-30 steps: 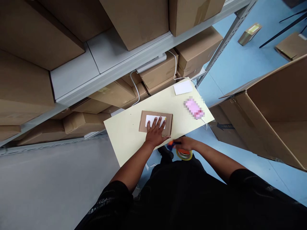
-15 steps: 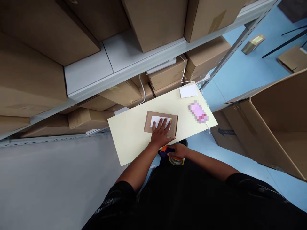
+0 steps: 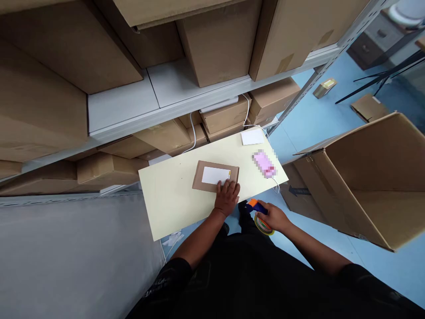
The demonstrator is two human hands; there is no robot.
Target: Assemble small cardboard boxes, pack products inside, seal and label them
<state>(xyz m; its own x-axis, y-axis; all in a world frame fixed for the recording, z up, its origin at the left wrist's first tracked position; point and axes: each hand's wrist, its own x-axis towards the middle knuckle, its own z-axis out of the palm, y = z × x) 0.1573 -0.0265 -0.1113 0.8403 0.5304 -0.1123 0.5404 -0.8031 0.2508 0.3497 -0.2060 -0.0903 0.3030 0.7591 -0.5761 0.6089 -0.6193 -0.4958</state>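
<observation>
Resting unclenched over the lower right corner of a flat box (image 3: 210,187), the left hand (image 3: 227,198) is touching it on a pale worktop (image 3: 186,208), mid-frame. The right hand (image 3: 274,217) is grasping a tape dispenser (image 3: 257,207), right of and below centre. Steadying well would probably mean pressing evenly, with fingers clear of the dispenser. The brown cardboard box is lying askew, showing a white label (image 3: 215,175) with a small yellow mark.

Rests the left hand (image 3: 227,198) at the near right corner of the box (image 3: 210,186) now, no longer across the label (image 3: 214,174). Holds the dispenser (image 3: 257,207) in the right hand (image 3: 275,217) farther right, away from the left.
</observation>
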